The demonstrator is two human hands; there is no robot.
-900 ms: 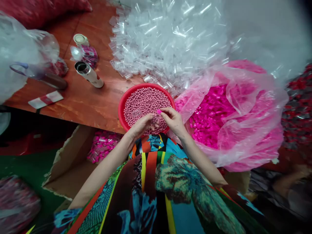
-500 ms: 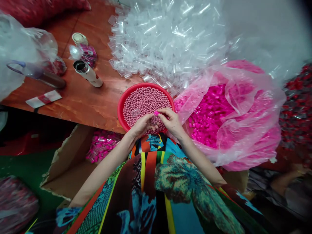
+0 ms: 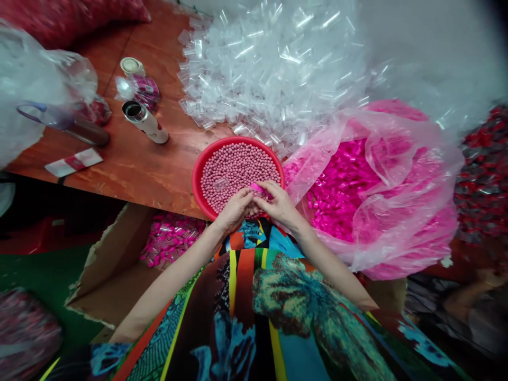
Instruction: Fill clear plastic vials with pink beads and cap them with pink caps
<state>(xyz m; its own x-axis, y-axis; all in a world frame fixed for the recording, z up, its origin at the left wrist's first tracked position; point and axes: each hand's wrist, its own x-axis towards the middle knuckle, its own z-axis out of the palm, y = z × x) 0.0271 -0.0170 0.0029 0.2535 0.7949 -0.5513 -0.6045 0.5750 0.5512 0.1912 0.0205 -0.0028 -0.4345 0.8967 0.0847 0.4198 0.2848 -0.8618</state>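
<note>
A red bowl [image 3: 196, 182] filled with small round pink beads [image 3: 238, 165] sits at the table's front edge. Both hands meet over its near right side. My right hand [image 3: 282, 205] is closed on a bright pink plastic cap [image 3: 257, 187], which shows at the fingertips. Against it, my left hand [image 3: 235, 211] has its fingers curled together; what they hold is hidden. One transparent plastic tube [image 3: 221, 183] lies on the beads. To the right, an open pink-tinted plastic bag [image 3: 413, 211] holds many pink caps [image 3: 341, 185].
Transparent tubes [image 3: 273, 69] are heaped behind the bowl. On the table's left stand a patterned tumbler [image 3: 148, 124] and a handled bottle [image 3: 79, 127]. Below the edge, a cardboard box [image 3: 105, 264] contains capped tubes [image 3: 169, 238]. Another person's arm [image 3: 468, 293] shows at lower right.
My hands have drawn closer together, and the right fingers have come down beside the left ones. The pink cap sits slightly lower. The view has shifted a little.
</note>
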